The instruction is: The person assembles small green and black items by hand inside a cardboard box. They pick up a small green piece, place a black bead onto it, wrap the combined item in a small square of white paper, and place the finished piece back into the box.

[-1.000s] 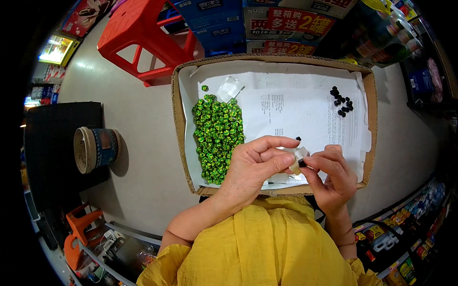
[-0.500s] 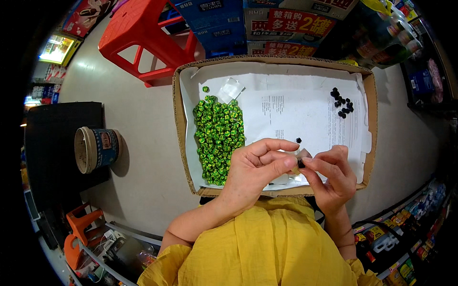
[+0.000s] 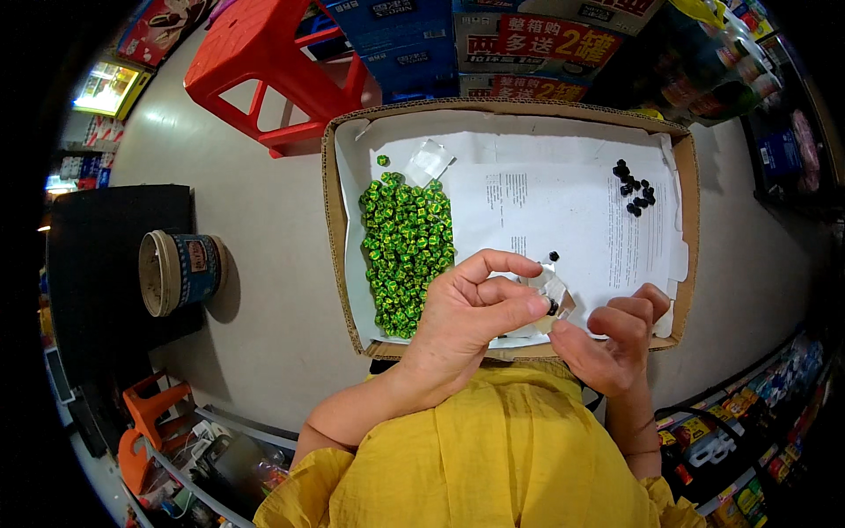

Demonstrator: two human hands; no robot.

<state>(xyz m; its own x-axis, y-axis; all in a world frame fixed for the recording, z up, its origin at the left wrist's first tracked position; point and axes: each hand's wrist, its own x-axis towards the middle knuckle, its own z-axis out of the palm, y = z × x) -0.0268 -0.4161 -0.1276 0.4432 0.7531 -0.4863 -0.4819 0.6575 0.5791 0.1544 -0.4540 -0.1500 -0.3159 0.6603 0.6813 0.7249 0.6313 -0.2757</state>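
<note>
Hands wrapping a small dark piece over the cardboard tray's near edge

The left hand pinches a clear wrapper holding a dark bead; its long axis can't be told. The right hand, fingers curled, grips the wrapper's lower corner above the cardboard tray.

We see a small clear wrapper with a whitish sheen, crumpled and partly unfolded, held above the near edge of the cardboard tray. A tiny black pellet sits in it, just at the tip of the left thumb. The wrapper's lower edge touches the right hand's fingers. We cannot tell whether the pellet is loose or already folded in.
</note>
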